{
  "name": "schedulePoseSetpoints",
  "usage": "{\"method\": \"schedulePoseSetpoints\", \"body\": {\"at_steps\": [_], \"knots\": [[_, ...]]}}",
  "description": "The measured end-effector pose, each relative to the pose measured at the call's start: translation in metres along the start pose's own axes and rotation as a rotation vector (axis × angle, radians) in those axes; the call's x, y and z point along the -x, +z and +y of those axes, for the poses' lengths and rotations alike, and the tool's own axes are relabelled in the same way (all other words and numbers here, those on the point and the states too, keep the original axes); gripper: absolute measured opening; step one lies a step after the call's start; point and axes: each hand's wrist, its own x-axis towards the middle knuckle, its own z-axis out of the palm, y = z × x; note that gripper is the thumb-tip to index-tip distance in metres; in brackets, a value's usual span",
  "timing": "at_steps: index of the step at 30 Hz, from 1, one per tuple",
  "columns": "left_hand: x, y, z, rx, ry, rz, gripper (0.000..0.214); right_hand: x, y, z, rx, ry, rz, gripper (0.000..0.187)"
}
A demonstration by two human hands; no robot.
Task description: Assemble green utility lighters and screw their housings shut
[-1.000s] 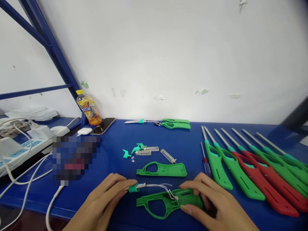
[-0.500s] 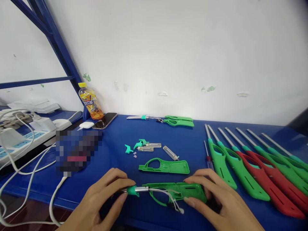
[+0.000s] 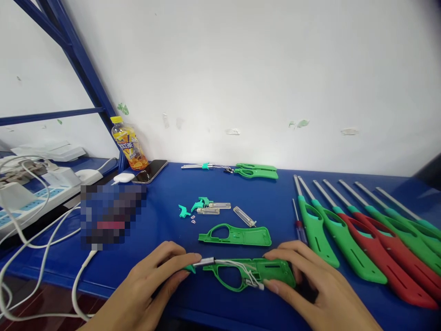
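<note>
Head view: from where I stand, both bare hands are busy at the near edge of the blue table (image 3: 151, 225). The left hand (image 3: 156, 273) has thumb and fingers pinched together on a metal tube (image 3: 206, 261) at its teal collar (image 3: 191, 269), which the fingers partly hide. The right hand (image 3: 305, 280) is clamped on the wide end of a green half-shell (image 3: 275, 271), thumb along the near edge and fingertips at the far one, the hollow side facing up. White wires (image 3: 229, 261) run from the tube across the shell, reaching a pale end piece close to the right thumb. The tube's end lies over the shell's narrow tip; whether the two touch, I can't tell.

Just behind lies a second green half (image 3: 253, 235), also hollow side up. Further back are three clear cartridges (image 3: 244, 216), some teal pieces (image 3: 184, 211) and two tiny pink bits (image 3: 193, 221). Right of these, a screwdriver (image 3: 300, 231) lies beside a row of green and red lighters (image 3: 319, 239). Over to the left, a bottle (image 3: 128, 146) stands by a phone (image 3: 150, 171)
</note>
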Motion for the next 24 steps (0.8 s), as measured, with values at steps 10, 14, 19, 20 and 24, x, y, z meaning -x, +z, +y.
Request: {"method": "schedulePoseSetpoints", "body": {"at_steps": [10, 14, 19, 20, 24], "knots": [[-0.0009, -0.0024, -0.0003, -0.009, 0.046, -0.017, 0.048, -0.0004, 0.0017, 0.0064, 0.013, -0.113, 0.083, 0.019], [-0.0025, -0.0015, 0.0004, -0.003, 0.062, -0.012, 0.046, -0.0009, 0.0013, 0.0074, 0.022, -0.122, 0.085, 0.020], [-0.0026, -0.0008, 0.0004, -0.011, 0.067, -0.010, 0.042, -0.0005, 0.0017, 0.0075, 0.022, -0.125, 0.087, 0.020], [-0.0025, -0.0009, 0.0006, -0.010, 0.063, -0.010, 0.042, -0.0004, 0.0019, 0.0074, 0.021, -0.122, 0.090, 0.020], [-0.0022, -0.0018, 0.0017, -0.006, 0.055, -0.019, 0.041, -0.0003, 0.0027, 0.0082, 0.025, -0.113, 0.094, 0.018]]}}
